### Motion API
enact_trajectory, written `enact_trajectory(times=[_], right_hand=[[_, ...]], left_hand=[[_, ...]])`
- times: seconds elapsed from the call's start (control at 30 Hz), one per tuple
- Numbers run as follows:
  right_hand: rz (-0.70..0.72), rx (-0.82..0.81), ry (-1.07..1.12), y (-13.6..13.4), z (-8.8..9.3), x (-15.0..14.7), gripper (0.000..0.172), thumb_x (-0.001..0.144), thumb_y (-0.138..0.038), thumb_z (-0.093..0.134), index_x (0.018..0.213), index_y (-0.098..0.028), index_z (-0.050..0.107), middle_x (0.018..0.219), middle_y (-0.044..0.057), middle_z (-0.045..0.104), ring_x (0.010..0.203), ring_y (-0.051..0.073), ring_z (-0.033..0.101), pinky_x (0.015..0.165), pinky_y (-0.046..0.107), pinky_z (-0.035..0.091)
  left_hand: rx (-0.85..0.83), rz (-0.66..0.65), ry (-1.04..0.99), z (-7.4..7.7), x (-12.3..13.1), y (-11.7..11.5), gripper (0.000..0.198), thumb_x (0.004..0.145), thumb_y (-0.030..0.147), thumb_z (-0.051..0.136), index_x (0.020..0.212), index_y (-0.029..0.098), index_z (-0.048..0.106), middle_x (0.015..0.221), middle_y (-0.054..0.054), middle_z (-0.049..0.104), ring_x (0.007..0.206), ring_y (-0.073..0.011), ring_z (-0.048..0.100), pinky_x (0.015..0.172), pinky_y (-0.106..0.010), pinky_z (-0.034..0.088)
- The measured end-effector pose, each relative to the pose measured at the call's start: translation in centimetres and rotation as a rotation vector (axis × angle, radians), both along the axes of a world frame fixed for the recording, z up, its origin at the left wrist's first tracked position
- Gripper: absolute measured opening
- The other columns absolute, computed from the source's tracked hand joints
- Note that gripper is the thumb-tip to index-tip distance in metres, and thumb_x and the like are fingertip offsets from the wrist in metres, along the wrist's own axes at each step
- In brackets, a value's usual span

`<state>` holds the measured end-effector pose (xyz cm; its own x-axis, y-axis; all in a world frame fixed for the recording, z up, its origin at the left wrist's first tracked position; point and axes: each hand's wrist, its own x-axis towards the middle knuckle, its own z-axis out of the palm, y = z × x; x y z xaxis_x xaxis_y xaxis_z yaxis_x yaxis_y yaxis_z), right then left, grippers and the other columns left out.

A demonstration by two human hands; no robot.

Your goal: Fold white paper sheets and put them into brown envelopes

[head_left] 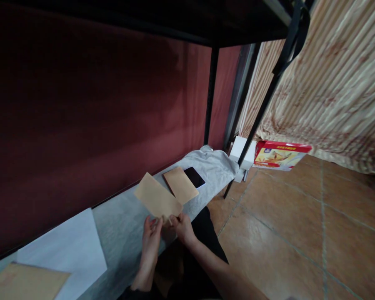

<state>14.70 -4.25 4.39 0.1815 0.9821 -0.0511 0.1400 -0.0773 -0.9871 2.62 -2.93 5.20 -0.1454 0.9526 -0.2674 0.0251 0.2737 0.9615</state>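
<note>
A tan sheet, paper or an envelope (pixel 158 195), is held by its near edge between my two hands, tilted above the cloth-covered shelf. My left hand (pixel 152 233) pinches that edge near its left part. At the near right corner, the fingers of my right hand (pixel 182 227) are closed on the same sheet. Just beyond it lies a second tan paper piece (pixel 181 184), with a dark edge showing at its left. A dark-screened phone or tablet (pixel 194 177) rests partly beneath or beside that piece; the overlap hides which.
White paper (pixel 65 250) and another tan piece (pixel 28 283) lie at the shelf's left. Grey cloth (pixel 215 164) bunches at its right end. Black metal posts (pixel 211 96) carry an upper shelf overhead. A red-yellow box (pixel 281 156) and a white box (pixel 242 152) stand by the curtain.
</note>
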Motion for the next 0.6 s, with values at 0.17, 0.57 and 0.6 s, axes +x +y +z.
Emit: enact_trajectory(times=[0.17, 0.57, 0.6], right_hand=[[-0.014, -0.136, 0.314, -1.0, -2.1, 2.0, 0.048, 0.083, -0.063, 0.065, 0.069, -0.018, 0.061, 0.059, -0.001, 0.06, 0.055, 0.013, 0.058, 0.053, 0.021, 0.048], [-0.062, -0.307, 0.33, 3.9, -0.2, 9.3, 0.057, 0.075, -0.07, 0.071, 0.068, -0.013, 0.066, 0.058, 0.006, 0.068, 0.052, 0.016, 0.066, 0.053, 0.026, 0.055], [-0.057, -0.307, 0.322, 4.4, -0.2, 9.6, 0.057, 0.076, -0.07, 0.071, 0.068, -0.014, 0.066, 0.057, 0.006, 0.068, 0.051, 0.016, 0.066, 0.053, 0.025, 0.055]], left_hand=[[0.006, -0.126, -0.054, -2.1, 1.7, 0.4, 0.08, 0.069, 0.049, 0.078, 0.137, 0.018, 0.048, 0.092, -0.006, 0.075, 0.081, -0.0211, 0.073, 0.074, -0.035, 0.057], [0.079, -0.142, -0.03, -1.6, 5.2, 1.8, 0.064, 0.069, 0.056, 0.072, 0.117, 0.015, 0.067, 0.082, -0.004, 0.066, 0.065, -0.0157, 0.062, 0.058, -0.029, 0.05], [0.066, -0.138, -0.024, -1.9, 4.9, 1.4, 0.063, 0.068, 0.058, 0.072, 0.114, 0.015, 0.068, 0.08, -0.003, 0.066, 0.064, -0.0158, 0.062, 0.057, -0.029, 0.049]])
